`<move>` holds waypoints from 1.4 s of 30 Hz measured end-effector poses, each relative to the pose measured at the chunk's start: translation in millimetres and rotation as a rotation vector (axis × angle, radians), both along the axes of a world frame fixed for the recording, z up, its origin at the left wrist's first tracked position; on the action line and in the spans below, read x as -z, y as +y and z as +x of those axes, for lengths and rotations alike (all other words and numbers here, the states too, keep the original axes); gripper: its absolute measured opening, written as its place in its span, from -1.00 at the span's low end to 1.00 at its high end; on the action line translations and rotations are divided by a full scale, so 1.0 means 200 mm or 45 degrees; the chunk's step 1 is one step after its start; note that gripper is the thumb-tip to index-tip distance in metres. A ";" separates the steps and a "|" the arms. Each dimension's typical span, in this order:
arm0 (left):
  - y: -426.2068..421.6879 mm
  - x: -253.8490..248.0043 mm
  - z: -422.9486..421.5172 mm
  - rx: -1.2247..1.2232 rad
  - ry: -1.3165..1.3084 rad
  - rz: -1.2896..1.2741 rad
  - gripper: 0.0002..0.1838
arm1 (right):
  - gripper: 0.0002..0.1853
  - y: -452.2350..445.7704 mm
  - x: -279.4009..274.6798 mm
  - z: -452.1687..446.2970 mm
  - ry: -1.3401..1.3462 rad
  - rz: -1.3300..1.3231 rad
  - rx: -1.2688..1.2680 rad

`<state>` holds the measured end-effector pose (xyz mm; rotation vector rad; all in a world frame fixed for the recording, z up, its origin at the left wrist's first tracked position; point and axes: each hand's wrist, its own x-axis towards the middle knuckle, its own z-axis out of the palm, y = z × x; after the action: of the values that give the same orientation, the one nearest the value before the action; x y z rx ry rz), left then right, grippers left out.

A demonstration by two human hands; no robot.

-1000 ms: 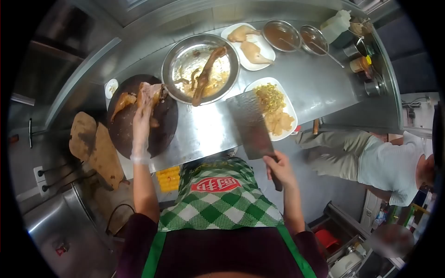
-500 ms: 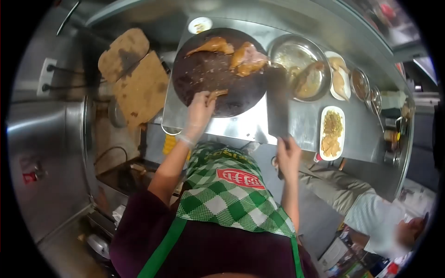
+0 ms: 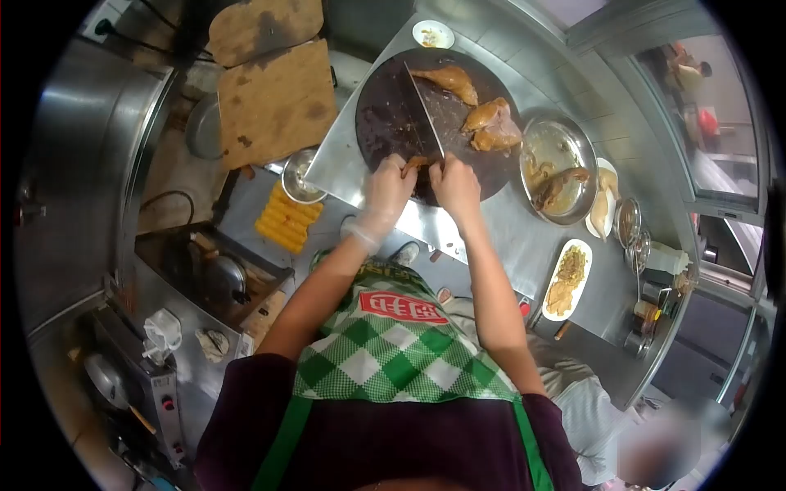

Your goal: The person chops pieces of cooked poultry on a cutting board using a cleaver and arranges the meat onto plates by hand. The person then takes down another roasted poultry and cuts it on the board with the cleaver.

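On the round dark chopping board (image 3: 378, 114), my left hand (image 3: 389, 192), in a clear plastic glove, pinches one end of a small brown piece of meat (image 3: 418, 162). My right hand (image 3: 456, 188) is closed around the handle of a cleaver (image 3: 423, 110). Its blade shows nearly edge-on, slanting over the board from that hand toward the far left. Whether the edge touches the meat is hidden by my fingers. Farther back lie a browned poultry leg (image 3: 452, 80) and a larger poultry piece (image 3: 494, 125).
A steel bowl (image 3: 591, 155) with meat and juices stands right of the board. Beyond it is a white plate of pale meat (image 3: 603, 209). Nearer is a white oblong dish (image 3: 583, 282) of food. Another person (image 3: 577, 409) is close on my right. Wooden boards (image 3: 282, 98) stand left.
My right hand has brought the cleaver left from beside the board to over it, next to my left hand. The left hand still holds the meat piece. The view has turned.
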<state>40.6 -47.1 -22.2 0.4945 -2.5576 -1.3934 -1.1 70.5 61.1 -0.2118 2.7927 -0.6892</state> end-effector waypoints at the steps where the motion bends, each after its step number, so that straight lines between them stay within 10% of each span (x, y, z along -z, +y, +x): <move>1: 0.02 0.00 0.03 0.008 -0.006 0.006 -0.81 | -0.72 0.02 0.01 0.00 -0.006 -0.045 0.001; 10: 0.07 -0.13 0.02 -0.165 0.187 0.434 -0.79 | -0.73 0.04 -0.17 -0.02 0.056 -0.124 -0.049; 31: 0.03 0.03 -0.04 -0.034 0.044 0.029 -0.85 | -0.71 0.06 0.04 -0.09 0.050 -0.094 -0.197; 37: 0.03 0.02 -0.09 -0.214 -0.006 1.032 -0.74 | -0.73 0.18 -0.04 -0.07 -0.110 -0.502 0.058; 42: 0.08 -0.01 -0.10 -0.208 -0.126 0.590 -0.69 | -0.74 0.11 0.00 0.03 0.222 -0.621 0.099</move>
<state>21.1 -31.7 -19.6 0.8398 -2.1906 -1.9414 5.9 92.9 61.9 -0.2641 2.7522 -1.4286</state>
